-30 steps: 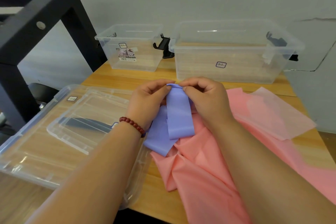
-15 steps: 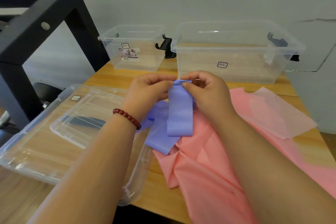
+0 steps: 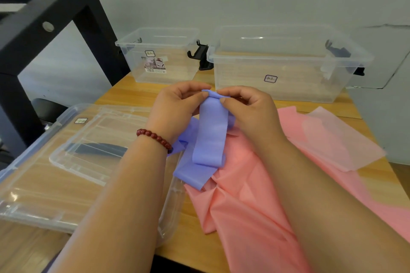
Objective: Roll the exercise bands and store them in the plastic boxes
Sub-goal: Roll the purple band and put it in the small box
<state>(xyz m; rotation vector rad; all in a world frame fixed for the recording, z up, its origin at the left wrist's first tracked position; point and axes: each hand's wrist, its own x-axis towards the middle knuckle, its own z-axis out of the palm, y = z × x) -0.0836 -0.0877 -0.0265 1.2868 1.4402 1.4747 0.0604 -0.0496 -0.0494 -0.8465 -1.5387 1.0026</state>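
Observation:
A blue exercise band [image 3: 210, 137] hangs from both of my hands above the wooden table [image 3: 137, 93]. My left hand [image 3: 177, 108] and my right hand [image 3: 250, 111] pinch its top end, which is curled into a small fold. The rest of the band drops in loops onto a pink exercise band [image 3: 250, 195] spread across the table. A paler pink band [image 3: 339, 137] lies to the right. Two clear plastic boxes stand open at the back: a small box [image 3: 159, 55] and a large box [image 3: 286, 62].
Two clear box lids are stacked at the left, the small lid [image 3: 88, 139] on the large lid [image 3: 28, 188]. A black metal frame [image 3: 53, 11] rises at the far left. A grey wall stands behind the table.
Both hands have lifted the top end of the blue band slightly and curled it a little more; its hanging loops have shifted with them.

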